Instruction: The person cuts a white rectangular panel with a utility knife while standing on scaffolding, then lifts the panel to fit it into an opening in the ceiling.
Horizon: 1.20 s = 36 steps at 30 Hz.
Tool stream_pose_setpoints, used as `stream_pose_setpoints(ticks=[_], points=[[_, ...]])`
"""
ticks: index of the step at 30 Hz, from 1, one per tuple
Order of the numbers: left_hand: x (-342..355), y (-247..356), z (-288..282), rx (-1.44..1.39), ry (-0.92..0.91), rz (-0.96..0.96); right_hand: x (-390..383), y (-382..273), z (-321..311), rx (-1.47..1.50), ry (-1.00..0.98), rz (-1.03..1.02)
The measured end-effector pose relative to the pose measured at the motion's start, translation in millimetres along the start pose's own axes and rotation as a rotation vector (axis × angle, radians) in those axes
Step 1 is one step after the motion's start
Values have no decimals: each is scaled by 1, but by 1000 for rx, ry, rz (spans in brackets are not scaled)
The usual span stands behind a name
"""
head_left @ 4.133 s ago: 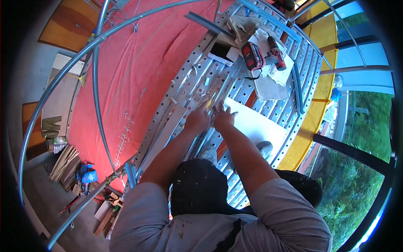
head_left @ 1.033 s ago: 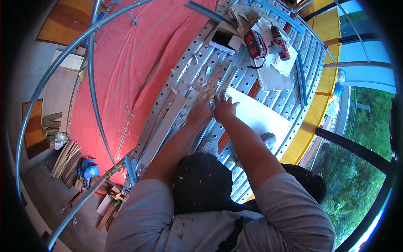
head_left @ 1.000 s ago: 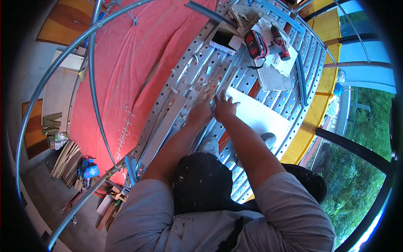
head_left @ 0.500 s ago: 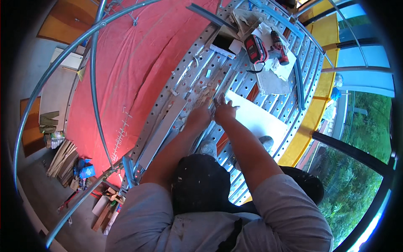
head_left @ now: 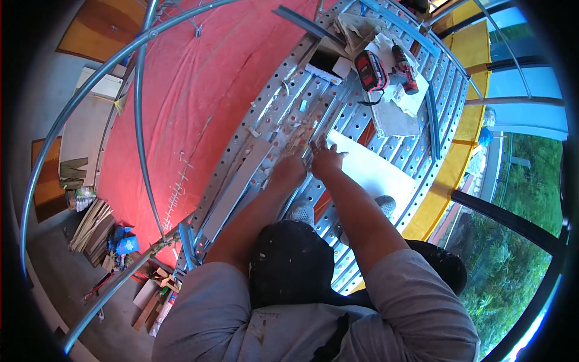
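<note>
A white board point(head_left: 377, 166) is lying flat on a perforated metal platform point(head_left: 353, 120) just ahead of the person, and clock directions here are counting from its middle. At nine o'clock, by the board's near corner, the right hand point(head_left: 326, 161) is reaching palm down with its fingers parted, its thumb stretching over the white edge; whether it is pressing cannot be told. Farther out at nine o'clock, the left hand point(head_left: 289, 173) is resting low over the platform, its fingers blurring and partly hidden, so whether they are pinching anything cannot be told. Beyond it, a long grey strip point(head_left: 237, 190) is lying slantwise. Toward five o'clock, a grey shoe point(head_left: 386, 205) is overlapping the board in view. Near one o'clock, a red-and-black drill point(head_left: 405, 71) is lying beside a red-and-black boxy item point(head_left: 371, 71). At two o'clock, a dark metal channel point(head_left: 433, 120) is lying along the platform. An open box point(head_left: 325, 63) is sitting toward eleven o'clock, and red sheeting point(head_left: 193, 108) is spreading out at ten. A yellow band point(head_left: 452, 163) is running past three o'clock.
</note>
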<state>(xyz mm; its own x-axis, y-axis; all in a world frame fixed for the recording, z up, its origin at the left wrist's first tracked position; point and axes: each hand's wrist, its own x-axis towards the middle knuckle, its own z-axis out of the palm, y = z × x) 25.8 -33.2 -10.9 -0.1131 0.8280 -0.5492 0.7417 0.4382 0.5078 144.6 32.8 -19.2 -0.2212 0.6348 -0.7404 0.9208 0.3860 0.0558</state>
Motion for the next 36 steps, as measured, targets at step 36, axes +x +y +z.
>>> stream_pose_setpoints(ticks=[36], points=[[-19,-10,-1,-68,36,-5,-1,-6,-3,-5,6,15]])
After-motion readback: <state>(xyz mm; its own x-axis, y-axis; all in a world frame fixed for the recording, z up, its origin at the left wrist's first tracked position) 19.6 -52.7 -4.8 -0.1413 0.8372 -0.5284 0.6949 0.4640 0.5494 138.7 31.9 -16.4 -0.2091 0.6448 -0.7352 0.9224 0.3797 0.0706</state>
